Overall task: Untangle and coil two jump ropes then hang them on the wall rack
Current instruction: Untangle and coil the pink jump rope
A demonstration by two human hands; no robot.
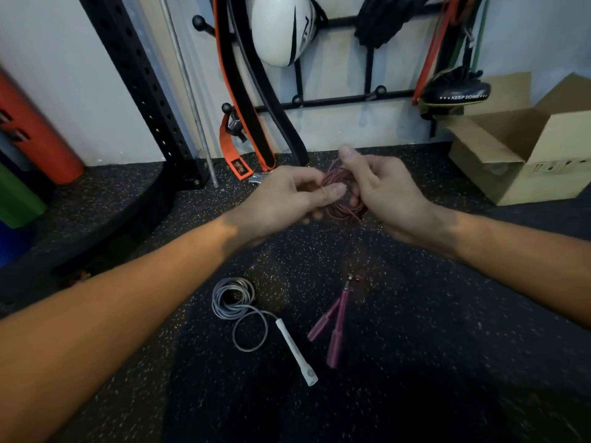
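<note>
Floor (pixel 447 314) of speckled black rubber runs up to a white wall, where a black rack (pixel 335 102) carries an orange-edged belt (pixel 243 100), a white ball (pixel 281 30) and coloured bands. An open cardboard box (pixel 527 148) stands at the right, a perforated black post (pixel 144 91) and an orange roller (pixel 41 132) at the left. Both hands meet in front of the rack on the pink rope (pixel 342 193), gathered into a small coil: the left hand (pixel 287 199) pinches it with thumb against fingers, and the right hand (pixel 380 193) curls round its far side, thumb raised. The pink handles (pixel 332 324) show below the hands; whether they hang or lie is unclear. The grey rope (pixel 233 298) lies coiled on the floor just left of them, white handle (pixel 295 350) pointing toward the person.
</note>
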